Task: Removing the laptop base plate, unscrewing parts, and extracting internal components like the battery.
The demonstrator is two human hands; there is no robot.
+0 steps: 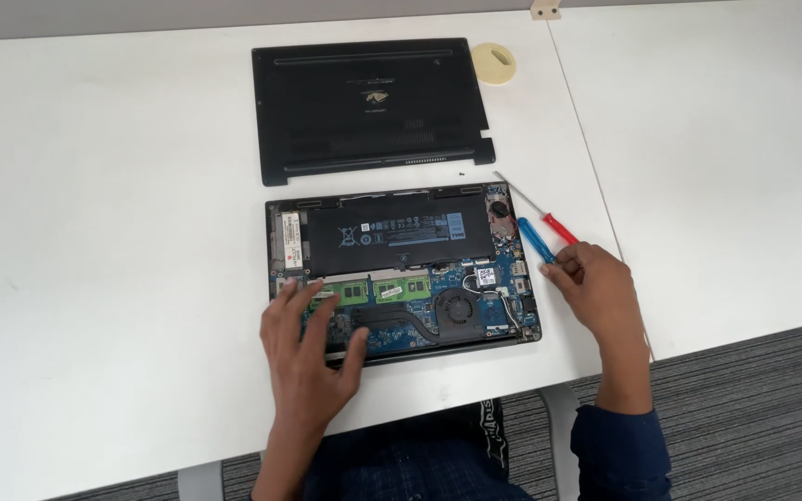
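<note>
I saw the opened laptop (401, 269) lying at the centre of the white table (95, 232), its battery and green memory sticks exposed. My left hand (308, 357) rested flat on its 7 o'clock corner, fingers spread wide, holding nothing. My right hand (596, 288), at 3 o'clock just beside the laptop, had its fingers narrowed on the handle end of the blue screwdriver (536, 239). The red screwdriver (549, 221) lay touching or just beside it. The removed black bottom cover (368, 107) sat at 12 o'clock, a cream round disc (494, 63) beside its far right corner.
</note>
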